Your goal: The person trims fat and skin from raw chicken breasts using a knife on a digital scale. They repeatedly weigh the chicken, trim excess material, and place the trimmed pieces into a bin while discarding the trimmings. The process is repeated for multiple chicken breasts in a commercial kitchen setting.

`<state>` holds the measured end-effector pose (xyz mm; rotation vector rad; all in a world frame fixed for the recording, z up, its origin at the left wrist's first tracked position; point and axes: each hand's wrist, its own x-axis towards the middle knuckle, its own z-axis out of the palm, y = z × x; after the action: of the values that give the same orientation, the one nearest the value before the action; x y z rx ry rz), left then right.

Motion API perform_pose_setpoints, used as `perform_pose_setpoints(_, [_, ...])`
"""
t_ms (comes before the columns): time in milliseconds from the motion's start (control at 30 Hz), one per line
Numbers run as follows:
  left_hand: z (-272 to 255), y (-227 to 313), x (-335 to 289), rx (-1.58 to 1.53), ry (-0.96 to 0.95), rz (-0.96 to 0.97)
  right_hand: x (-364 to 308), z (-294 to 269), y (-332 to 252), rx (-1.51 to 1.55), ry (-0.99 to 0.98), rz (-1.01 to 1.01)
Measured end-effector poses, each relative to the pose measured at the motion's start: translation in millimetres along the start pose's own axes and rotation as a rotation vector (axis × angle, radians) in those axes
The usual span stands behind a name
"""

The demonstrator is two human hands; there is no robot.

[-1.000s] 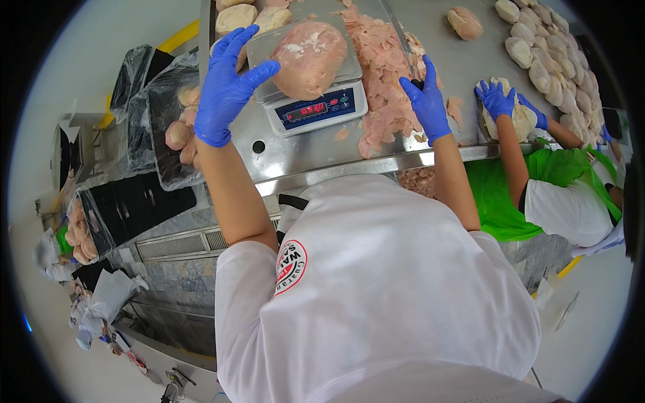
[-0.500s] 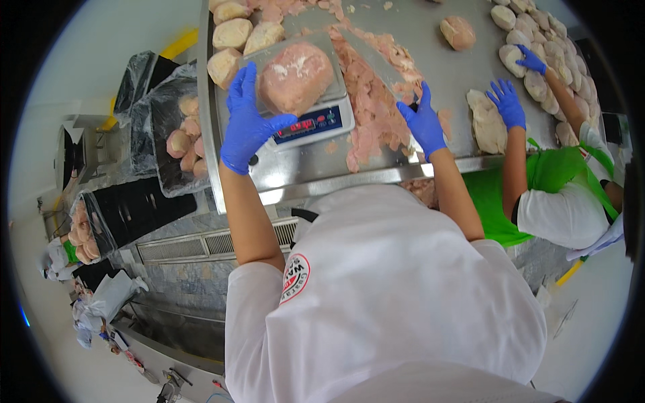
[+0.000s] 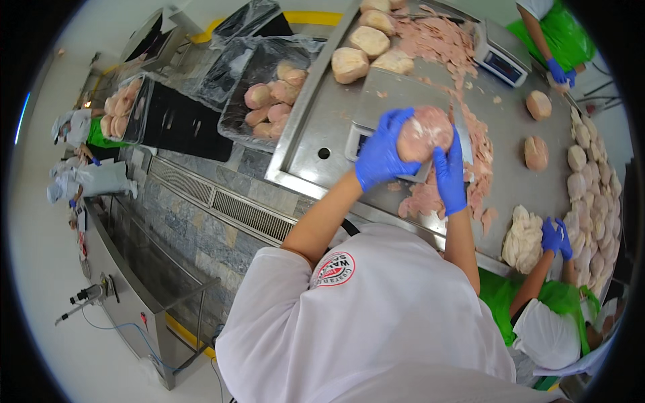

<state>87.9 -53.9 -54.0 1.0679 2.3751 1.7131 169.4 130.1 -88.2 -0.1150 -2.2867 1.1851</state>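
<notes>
A rounded ball of pale pink meat (image 3: 423, 134) with white patches is between my hands, over the near part of a digital scale (image 3: 410, 91) with a steel plate. My left hand (image 3: 384, 153), in a blue glove, wraps its left side. Against its right side presses my gloved right hand (image 3: 451, 176), thumb on the meat. A thin dark edge shows by the right fingertips; I cannot make out what it is. Flat pink meat scraps (image 3: 478, 164) lie beside and below that hand. The scale's display is partly hidden by my left hand.
Several meat balls (image 3: 368, 41) sit beyond the scale on the steel table (image 3: 306, 144). A second scale (image 3: 500, 57) stands farther right. A lined bin (image 3: 232, 111) of meat balls is at left. A co-worker's gloved hands (image 3: 554, 238) handle pale poultry skin (image 3: 522, 238); another person works at top right.
The meat ball has left the scale plate and is in my hands. My right hand has come in from the scraps to the ball. The view has swung, bringing a second scale into sight.
</notes>
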Motion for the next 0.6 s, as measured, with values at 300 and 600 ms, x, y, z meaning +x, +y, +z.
perform_pose_setpoints(300, [-90, -46, -78, -1.538, 0.172, -0.435, 24, 31, -130, 0.565, -0.269, 0.246])
perform_pose_setpoints(600, [-257, -184, -73, -1.121, 0.519, -0.456, 24, 110, -132, 0.424, -0.112, 0.37])
